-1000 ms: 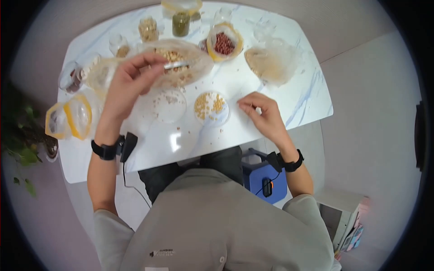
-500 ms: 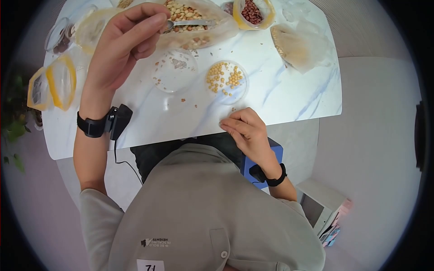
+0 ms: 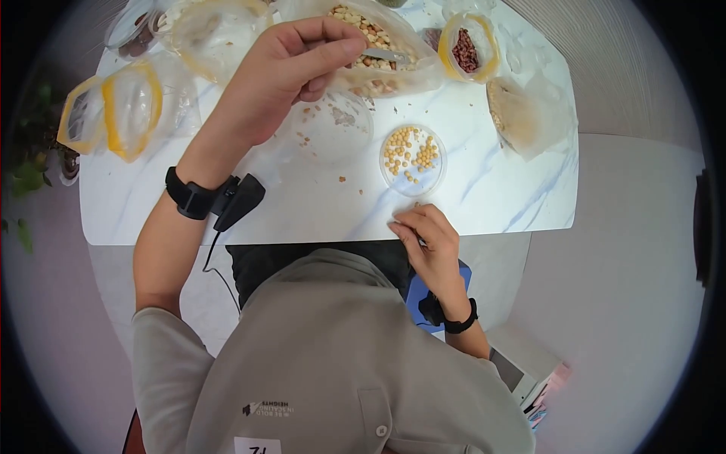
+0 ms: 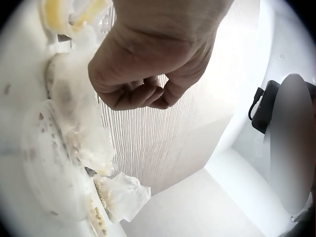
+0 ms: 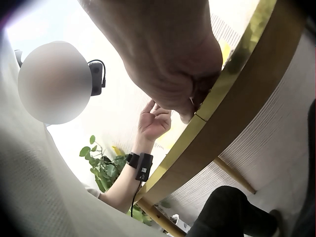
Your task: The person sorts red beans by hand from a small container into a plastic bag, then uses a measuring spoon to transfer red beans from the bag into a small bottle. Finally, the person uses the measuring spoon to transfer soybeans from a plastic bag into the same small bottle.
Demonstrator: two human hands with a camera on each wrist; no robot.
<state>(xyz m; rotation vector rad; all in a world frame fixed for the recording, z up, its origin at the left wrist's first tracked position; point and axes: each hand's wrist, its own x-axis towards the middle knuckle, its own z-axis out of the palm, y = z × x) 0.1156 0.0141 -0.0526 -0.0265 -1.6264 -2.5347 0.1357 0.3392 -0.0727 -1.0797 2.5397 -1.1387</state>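
Note:
My left hand (image 3: 291, 72) is raised over the back of the table in the head view. Its thumb and fingertips pinch a small metal spoon (image 3: 387, 55), whose flat handle points right over a plastic bag (image 3: 412, 79) of mixed pale and reddish-brown nuts (image 3: 372, 30). At the front edge of the table is my right hand (image 3: 432, 246), thumb and fingers loosely curled, with no held thing plainly visible. Just beyond it lies a clear round dish (image 3: 428, 186) with loose yellow beans (image 3: 399, 153). A second clear round dish (image 3: 333, 144) with flaky bits lies below the left hand.
An open bag of red beans (image 3: 466, 51) stands at the back, and a tied bag (image 3: 522, 117) lies at the right. Yellow-rimmed bags (image 3: 132, 110) and a jar (image 3: 132, 30) are at the left. Crumbs (image 3: 342, 179) dot the marbled tabletop (image 3: 302, 212).
The head view has tilted down and shifted. My left hand has stayed over the nut bag with the spoon. The right hand has drawn back from beside the bean dish to the table's front edge.

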